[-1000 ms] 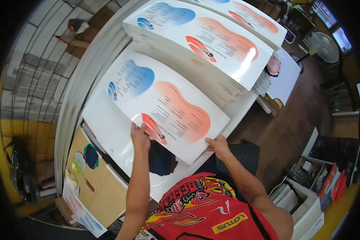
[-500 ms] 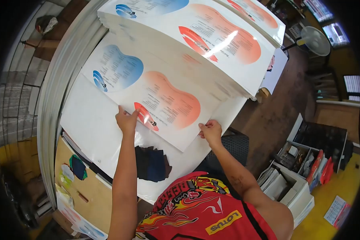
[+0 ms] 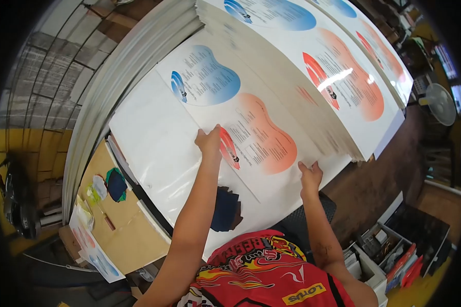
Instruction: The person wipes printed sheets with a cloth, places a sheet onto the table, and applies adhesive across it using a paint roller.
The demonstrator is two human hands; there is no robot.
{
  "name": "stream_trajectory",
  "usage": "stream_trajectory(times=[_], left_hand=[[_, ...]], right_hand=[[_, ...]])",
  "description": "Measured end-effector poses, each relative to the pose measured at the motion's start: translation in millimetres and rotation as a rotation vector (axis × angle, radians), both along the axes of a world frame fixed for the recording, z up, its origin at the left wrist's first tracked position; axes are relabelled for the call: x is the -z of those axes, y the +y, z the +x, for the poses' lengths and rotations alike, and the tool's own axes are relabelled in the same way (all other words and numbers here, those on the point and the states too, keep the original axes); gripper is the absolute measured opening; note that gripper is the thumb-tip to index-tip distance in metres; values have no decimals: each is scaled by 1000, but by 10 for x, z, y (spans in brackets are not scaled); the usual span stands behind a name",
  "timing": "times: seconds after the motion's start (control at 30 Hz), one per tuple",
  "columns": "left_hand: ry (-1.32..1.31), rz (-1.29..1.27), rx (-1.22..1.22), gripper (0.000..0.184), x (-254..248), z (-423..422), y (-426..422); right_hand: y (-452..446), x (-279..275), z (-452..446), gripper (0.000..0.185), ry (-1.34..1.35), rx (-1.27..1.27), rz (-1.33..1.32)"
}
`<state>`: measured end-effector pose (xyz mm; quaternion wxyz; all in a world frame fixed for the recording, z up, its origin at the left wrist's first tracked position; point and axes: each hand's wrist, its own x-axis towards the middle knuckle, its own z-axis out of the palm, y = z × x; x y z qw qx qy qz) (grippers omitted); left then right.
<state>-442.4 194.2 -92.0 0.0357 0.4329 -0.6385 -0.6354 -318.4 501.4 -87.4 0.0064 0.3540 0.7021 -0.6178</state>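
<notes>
A large white printed sheet (image 3: 194, 105), with a blue and an orange rounded shape and small text, lies flat beside a tall stack of similar sheets (image 3: 356, 135). My left hand (image 3: 209, 142) is at its near edge beside the red figure, thumb and forefinger spread in a V. At the sheet's right-hand side, my right hand (image 3: 310, 179) touches the edge with thumb and forefinger apart. Neither hand visibly pinches the paper. A dark navy cloth (image 3: 225, 211) lies near my body, partly behind my left forearm.
White surface (image 3: 143, 123) extends left of the sheet. A tan board (image 3: 130, 220) with small cloths and a brown-handled tool (image 3: 109, 222) sits lower left. Corrugated metal (image 3: 95, 112) borders the left side. Boxes with papers (image 3: 374, 276) and a fan (image 3: 439, 104) are on the right.
My view has shifted, so the table sits further right in it. The sheet lies closer against the tall stack. My right thumb and forefinger have parted from their pinch on its edge.
</notes>
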Motion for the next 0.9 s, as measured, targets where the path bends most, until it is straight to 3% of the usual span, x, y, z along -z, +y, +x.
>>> stream_trajectory(times=[0.07,0.17,0.27,0.37,0.47,0.5,0.67,0.9], left_hand=[[-47,-83,-69,66,161,-77,-1],[-72,-58,-14,70,-193,-79,18],[-48,130,-60,65,-155,-119,-99],[-127,72,-72,57,-1,-186,-192],[-87,152,-58,50,-176,-195,-172],[-62,207,-84,38,-50,-223,-246],[-126,325,-27,32,-131,-309,-330],[-209,-111,187,36,203,-159,-599]], right_hand=[[-107,-248,-115,56,-181,123,-120],[-123,-379,-218,59,-309,172,-189],[-96,-521,-249,60,-334,161,-254],[-34,-517,-261,56,-338,217,-312],[33,-423,-250,52,-336,264,-360],[63,-372,-248,50,-335,282,-377],[115,-173,-209,37,-294,249,-321],[67,60,-78,25,-238,192,-143]])
